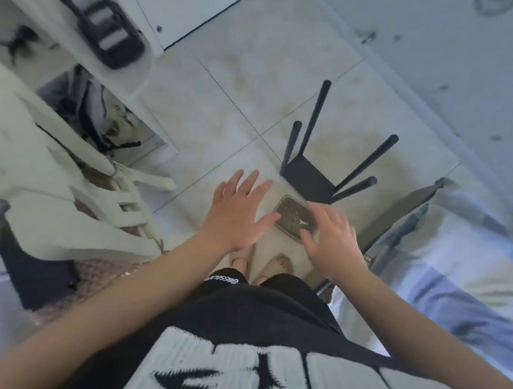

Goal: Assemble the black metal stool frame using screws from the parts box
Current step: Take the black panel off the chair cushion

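The black metal stool frame stands upside down on the tiled floor, its legs pointing up. Just in front of it lies a clear plastic parts box with small metal pieces inside. My left hand hovers to the left of the box, fingers spread and straight, holding nothing. My right hand is held over the box's right edge, fingers spread, also holding nothing. Both hands are above the floor; I cannot tell whether either touches the box.
A white plastic chair stands at the left beside a white desk with a dark device on it. A bed with blue-and-white bedding runs along the right. My feet stand just below the box.
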Demonstrator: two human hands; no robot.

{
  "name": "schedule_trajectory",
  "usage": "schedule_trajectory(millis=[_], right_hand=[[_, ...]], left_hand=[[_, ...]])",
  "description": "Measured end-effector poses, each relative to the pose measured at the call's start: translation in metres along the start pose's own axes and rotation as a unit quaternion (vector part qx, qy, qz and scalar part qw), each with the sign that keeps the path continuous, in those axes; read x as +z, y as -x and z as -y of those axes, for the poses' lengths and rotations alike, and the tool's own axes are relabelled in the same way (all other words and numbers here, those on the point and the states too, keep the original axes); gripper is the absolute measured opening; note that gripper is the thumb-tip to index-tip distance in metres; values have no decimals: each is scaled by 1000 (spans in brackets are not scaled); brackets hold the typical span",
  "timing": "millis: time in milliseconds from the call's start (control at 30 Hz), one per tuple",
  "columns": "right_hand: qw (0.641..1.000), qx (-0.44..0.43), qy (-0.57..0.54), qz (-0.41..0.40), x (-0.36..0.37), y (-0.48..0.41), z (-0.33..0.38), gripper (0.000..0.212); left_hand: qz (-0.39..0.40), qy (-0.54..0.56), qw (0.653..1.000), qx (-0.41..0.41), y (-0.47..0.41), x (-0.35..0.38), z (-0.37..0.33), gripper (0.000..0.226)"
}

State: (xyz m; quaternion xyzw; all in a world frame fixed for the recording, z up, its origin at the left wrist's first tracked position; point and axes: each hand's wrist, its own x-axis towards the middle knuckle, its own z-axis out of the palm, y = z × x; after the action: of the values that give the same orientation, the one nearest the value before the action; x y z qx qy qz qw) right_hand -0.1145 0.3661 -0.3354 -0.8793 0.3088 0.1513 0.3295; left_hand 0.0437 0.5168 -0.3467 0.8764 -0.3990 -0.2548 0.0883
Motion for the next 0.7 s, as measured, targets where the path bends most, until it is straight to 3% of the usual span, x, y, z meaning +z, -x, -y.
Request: schedule_trajectory(millis=[333,700], right_hand=[[963,-239,120,-18,-47,-9,114,59],[871,-469,144,-34,-18,17,295,56]], left_hand=[[-185,27,977,-105,73,-79,36,75],[-400,62,892,-202,207,-143,137,66]])
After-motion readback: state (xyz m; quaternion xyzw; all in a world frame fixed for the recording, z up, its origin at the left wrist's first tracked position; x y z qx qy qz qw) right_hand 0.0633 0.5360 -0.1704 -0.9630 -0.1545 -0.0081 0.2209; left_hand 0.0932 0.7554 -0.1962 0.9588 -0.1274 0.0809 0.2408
